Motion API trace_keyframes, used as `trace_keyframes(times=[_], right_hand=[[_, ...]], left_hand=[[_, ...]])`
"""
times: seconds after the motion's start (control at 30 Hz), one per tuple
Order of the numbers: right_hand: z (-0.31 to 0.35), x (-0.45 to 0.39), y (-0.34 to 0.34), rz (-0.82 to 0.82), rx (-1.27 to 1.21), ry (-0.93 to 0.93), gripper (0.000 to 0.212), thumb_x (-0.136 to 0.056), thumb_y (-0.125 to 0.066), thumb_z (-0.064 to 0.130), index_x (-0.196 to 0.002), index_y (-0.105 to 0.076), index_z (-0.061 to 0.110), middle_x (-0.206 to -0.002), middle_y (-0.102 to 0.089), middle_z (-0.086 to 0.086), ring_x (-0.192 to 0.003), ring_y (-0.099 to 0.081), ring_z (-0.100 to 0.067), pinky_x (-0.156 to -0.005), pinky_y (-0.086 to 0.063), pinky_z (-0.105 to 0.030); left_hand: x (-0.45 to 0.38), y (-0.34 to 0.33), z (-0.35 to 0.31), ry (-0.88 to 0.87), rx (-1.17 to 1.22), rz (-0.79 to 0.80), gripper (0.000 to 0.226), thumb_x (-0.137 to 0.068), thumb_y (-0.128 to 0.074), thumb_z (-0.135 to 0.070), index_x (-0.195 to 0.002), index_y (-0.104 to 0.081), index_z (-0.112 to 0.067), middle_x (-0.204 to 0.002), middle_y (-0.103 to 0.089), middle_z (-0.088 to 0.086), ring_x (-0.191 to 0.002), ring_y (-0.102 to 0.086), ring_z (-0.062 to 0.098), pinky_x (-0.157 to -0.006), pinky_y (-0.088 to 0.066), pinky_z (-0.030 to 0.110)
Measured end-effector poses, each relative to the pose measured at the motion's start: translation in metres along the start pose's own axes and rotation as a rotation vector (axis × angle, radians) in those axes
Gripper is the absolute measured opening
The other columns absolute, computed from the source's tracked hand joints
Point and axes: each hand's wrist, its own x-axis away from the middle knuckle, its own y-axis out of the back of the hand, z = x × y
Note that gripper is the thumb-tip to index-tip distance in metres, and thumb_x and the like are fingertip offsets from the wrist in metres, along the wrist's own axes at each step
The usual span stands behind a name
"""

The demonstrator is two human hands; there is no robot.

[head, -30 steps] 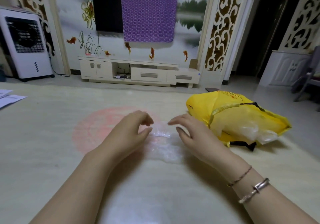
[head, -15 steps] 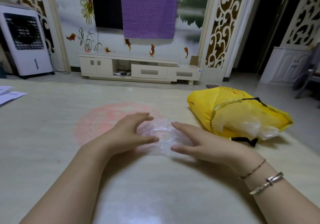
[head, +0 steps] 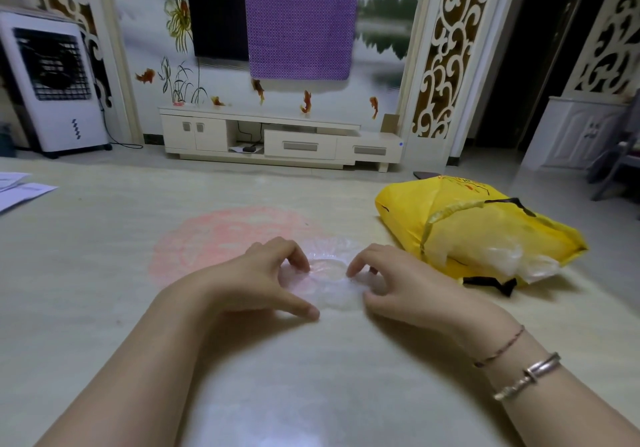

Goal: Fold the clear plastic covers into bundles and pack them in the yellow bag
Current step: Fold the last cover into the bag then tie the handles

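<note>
A clear plastic cover (head: pixel 329 278) lies crumpled and round on the pale table in front of me. My left hand (head: pixel 256 280) sits on its left side with fingers curled, pinching the plastic at its edge. My right hand (head: pixel 398 280) sits on its right side, fingers curled and pinching the plastic too. The yellow bag (head: pixel 467 225) lies on its side to the right, a hand's width from my right hand, its mouth facing right with clear plastic (head: pixel 512 259) bulging out.
The table (head: pixel 104 256) has a faded pink round print (head: pixel 221 235) behind the cover. White papers (head: pixel 20 188) lie at the far left edge. A black strap (head: pixel 491 282) trails from the bag. A dark phone (head: pixel 426 175) rests at the far edge.
Both hands went from lying flat around the cover to curling their fingers and pinching it at its two sides. The cover looks more spread and round.
</note>
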Motion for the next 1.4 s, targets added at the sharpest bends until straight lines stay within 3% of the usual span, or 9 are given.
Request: trace_keyframes(times=[0.23, 0.4, 0.53, 0.7, 0.87, 1.0, 1.17, 1.27, 1.4], right_hand=[[-0.003, -0.019, -0.012, -0.342, -0.226, -0.207, 0.031, -0.092, -0.048, 0.018, -0.064, -0.043, 0.008, -0.058, -0.044, -0.004, -0.059, -0.039, -0.017, -0.056, -0.026, -0.038], [-0.01, -0.028, -0.021, -0.411, -0.219, -0.326, 0.034, -0.09, -0.047, 0.021, -0.06, -0.036, 0.008, -0.06, -0.049, -0.012, -0.063, -0.045, -0.03, -0.054, -0.031, -0.039], [-0.004, -0.031, -0.024, -0.377, 0.018, -0.376, 0.028, -0.091, -0.046, 0.023, -0.065, -0.036, 0.015, -0.065, -0.043, -0.001, -0.068, -0.042, -0.027, -0.049, -0.02, -0.036], [-0.001, -0.032, -0.025, -0.304, 0.168, -0.375, 0.022, -0.094, -0.046, 0.028, -0.105, -0.046, 0.009, -0.098, -0.06, -0.011, -0.09, -0.058, -0.034, -0.061, -0.039, -0.035], [-0.001, -0.029, -0.024, -0.287, 0.21, -0.399, 0.025, -0.091, -0.047, 0.035, -0.098, -0.053, 0.012, -0.104, -0.05, -0.007, -0.092, -0.056, -0.032, -0.062, -0.034, -0.032], [-0.005, -0.031, -0.019, -0.369, -0.171, -0.36, 0.017, -0.081, -0.052, 0.019, -0.067, -0.05, 0.008, -0.069, -0.047, -0.001, -0.065, -0.045, -0.019, -0.053, -0.027, -0.03], [0.003, -0.027, -0.006, -0.465, -0.935, -0.41, 0.018, -0.087, -0.048, 0.001, -0.075, -0.039, 0.012, -0.059, -0.03, -0.006, -0.04, -0.028, -0.012, -0.043, -0.023, -0.021], [0.008, -0.027, -0.008, -0.377, -1.153, -0.463, 0.018, -0.088, -0.044, 0.001, -0.082, -0.036, 0.016, -0.074, -0.041, -0.02, -0.035, -0.029, -0.014, -0.043, -0.02, -0.021], [0.018, -0.025, -0.005, -0.263, -1.132, -0.443, 0.018, -0.089, -0.044, -0.002, -0.09, -0.038, 0.016, -0.065, -0.057, -0.021, -0.033, -0.042, -0.016, -0.035, -0.032, -0.016]], left_hand=[[-0.016, -0.002, 0.009, -0.056, 0.157, -0.262, 0.016, -0.094, -0.054, -0.016, -0.081, -0.063, -0.017, -0.068, -0.066, 0.0, -0.051, -0.054, 0.003, -0.054, -0.041, 0.015], [-0.03, -0.004, 0.017, 0.036, 0.024, -0.447, 0.033, -0.097, -0.048, -0.025, -0.066, -0.056, -0.013, -0.069, -0.06, 0.004, -0.067, -0.056, 0.02, -0.062, -0.045, 0.029], [-0.033, -0.016, 0.014, 0.105, -0.212, -0.523, 0.023, -0.094, -0.047, -0.03, -0.08, -0.054, -0.013, -0.083, -0.06, 0.005, -0.081, -0.055, 0.029, -0.062, -0.039, 0.032], [-0.036, -0.018, 0.012, 0.212, -0.343, -0.549, 0.018, -0.093, -0.046, -0.032, -0.092, -0.047, -0.015, -0.095, -0.057, 0.006, -0.086, -0.054, 0.031, -0.065, -0.039, 0.033], [-0.034, -0.017, 0.011, 0.163, -0.347, -0.641, 0.018, -0.093, -0.049, -0.027, -0.105, -0.051, -0.013, -0.105, -0.055, 0.008, -0.098, -0.051, 0.032, -0.08, -0.042, 0.038], [-0.021, -0.006, -0.008, -0.035, -0.135, -0.846, 0.017, -0.092, -0.054, -0.035, -0.087, -0.055, -0.019, -0.085, -0.054, -0.001, -0.084, -0.051, 0.023, -0.068, -0.038, 0.034], [-0.007, -0.014, -0.036, 0.201, 0.401, -0.4, 0.045, -0.087, -0.05, -0.062, -0.098, -0.05, -0.019, -0.068, -0.072, 0.003, -0.056, -0.063, 0.016, -0.054, -0.046, 0.026], [-0.013, -0.024, -0.044, 0.224, 0.799, -0.305, 0.063, -0.088, -0.058, -0.051, -0.133, -0.028, -0.019, -0.095, -0.071, 0.011, -0.065, -0.072, 0.025, -0.058, -0.057, 0.034], [-0.026, -0.024, -0.036, 0.139, 1.062, -0.43, 0.061, -0.089, -0.067, -0.014, -0.134, -0.028, -0.026, -0.111, -0.057, 0.009, -0.075, -0.072, 0.024, -0.062, -0.06, 0.032]])
